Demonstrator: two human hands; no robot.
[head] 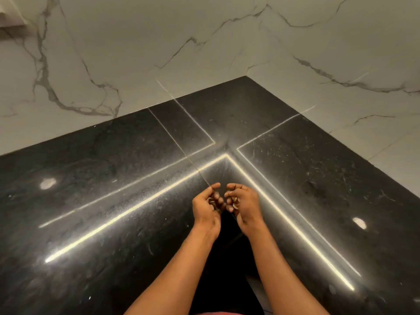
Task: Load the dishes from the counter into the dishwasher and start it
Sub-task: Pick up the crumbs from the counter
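Nearest the camera, two bare forearms are reaching forward from the bottom edge, the left forearm [177, 269] and the right forearm [279, 269] angling towards each other. Beyond them, the left hand [208, 206] and the right hand [245, 204] are hovering side by side above the tabletop [109, 201], palms turned partly up and inward. Both are clenching loosely: the fingers are curling in towards the palms, thumbs lying on top, and the curled fingertips of one hand are meeting or nearly meeting those of the other. Nothing is showing inside either grasp, though slight blur is softening the fingers.

The tabletop is a glossy black stone surface wrapping round a corner. Bright light strips [136, 208] are reflecting in it as long lines forming an angle just past the hands, and two round light spots [47, 183] [359, 223] are glinting on either side. A thin seam [172, 137] is running across the stone further back.

Farthest away, white marble walls [136, 53] with grey veins are meeting behind the corner. The dishes and the dishwasher are lying outside this view.
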